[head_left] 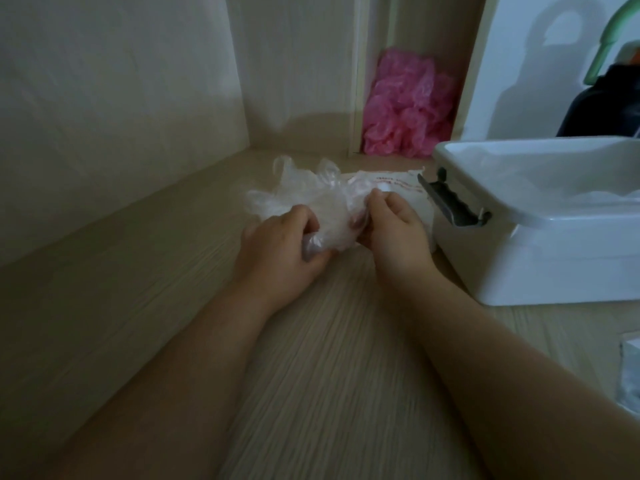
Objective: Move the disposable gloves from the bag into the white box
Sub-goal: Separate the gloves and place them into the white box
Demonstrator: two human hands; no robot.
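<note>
- The white box (pixel 554 258) runs off the right edge; what lies inside it is only a pale blur.
- The red print on the bag (pixel 398 183) is too small to read, and the right hand (pixel 394 230) covers the bag's near end.
- The left hand (pixel 277 251) curls its fingertips under the crumpled gloves (pixel 311 199), where they show only dimly.
- A dark thing (pixel 602 109) at top right and a clear thing (pixel 630 372) at lower right are cut off by the edge; neither can be told.

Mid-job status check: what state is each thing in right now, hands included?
left hand: grips the clear gloves.
right hand: pinches the same bunch.
clear gloves: crumpled bunch held between both hands.
bag: lying flat on the table behind the hands.
white box: open on top; contents unclear.
pink plastic: crumpled heap at the back.
</note>
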